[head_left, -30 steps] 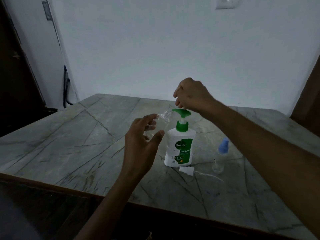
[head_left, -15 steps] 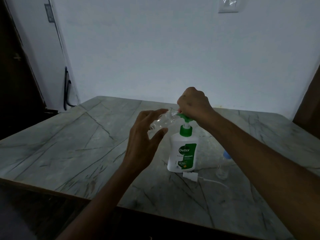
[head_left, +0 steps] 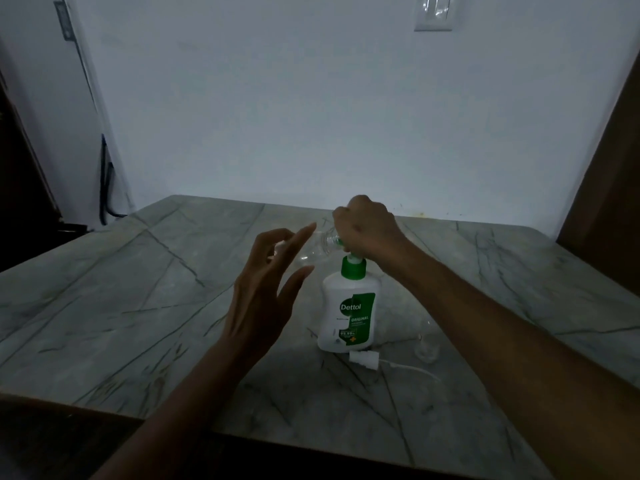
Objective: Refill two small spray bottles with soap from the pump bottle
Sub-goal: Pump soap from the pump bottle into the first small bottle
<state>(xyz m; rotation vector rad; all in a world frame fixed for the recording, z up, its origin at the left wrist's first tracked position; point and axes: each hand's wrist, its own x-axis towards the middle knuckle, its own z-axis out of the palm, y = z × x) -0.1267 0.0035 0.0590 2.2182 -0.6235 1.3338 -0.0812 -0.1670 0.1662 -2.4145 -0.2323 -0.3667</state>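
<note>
My right hand point(head_left: 365, 227) fists down on the Dettol pump bottle point(head_left: 347, 313) head. My left hand point(head_left: 266, 289) loosely pinches the clear spray bottle point(head_left: 317, 245), tilted at the spout. Risk: the mouth slips and soap lands on the counter point(head_left: 138, 306).

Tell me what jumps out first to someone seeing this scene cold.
The white and green pump bottle stands mid-table, brightest in a dim room. The right hand is closed over its pump head, while the left hand holds a clear small spray bottle tilted with its mouth at the spout. A loose white spray cap with its tube lies on the grey marble table just in front.
</note>
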